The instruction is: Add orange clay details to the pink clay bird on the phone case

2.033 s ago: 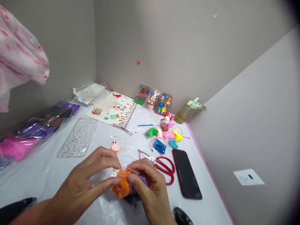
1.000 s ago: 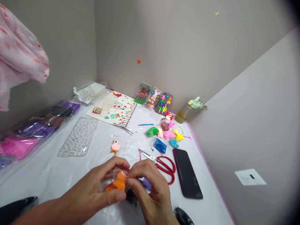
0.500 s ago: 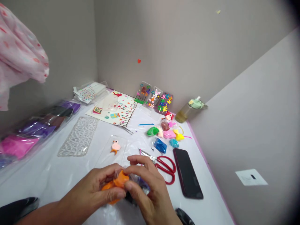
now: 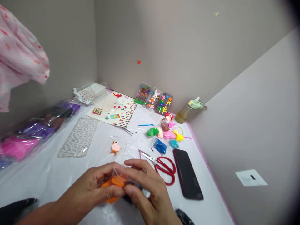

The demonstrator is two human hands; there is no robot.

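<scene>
One lump of orange clay (image 4: 118, 180), in a wrinkled clear bag (image 4: 116, 172), sits pinched between thumb and bent fingers of the left hand (image 4: 98, 184), low over a white sheet (image 4: 53, 178). Right hand (image 4: 150, 189) arches over the bag's right side, thumb tip just beside the left thumb's; whether it grips, cannot tell. Ahead, near the fingertips: transparent case (image 4: 122, 150) bearing a pink bird (image 4: 115, 147). Room leftward, out to a clear panel (image 4: 78, 137). Tighter rightward: scissors (image 4: 153, 159) just beside the right hand, then phone (image 4: 188, 173), then the sheet's pink edge (image 4: 205, 161). Textures: clay smooth, lumpy; panel webbed, ridged; scissor handles red, looped; phone black, flat, round-cornered.
</scene>
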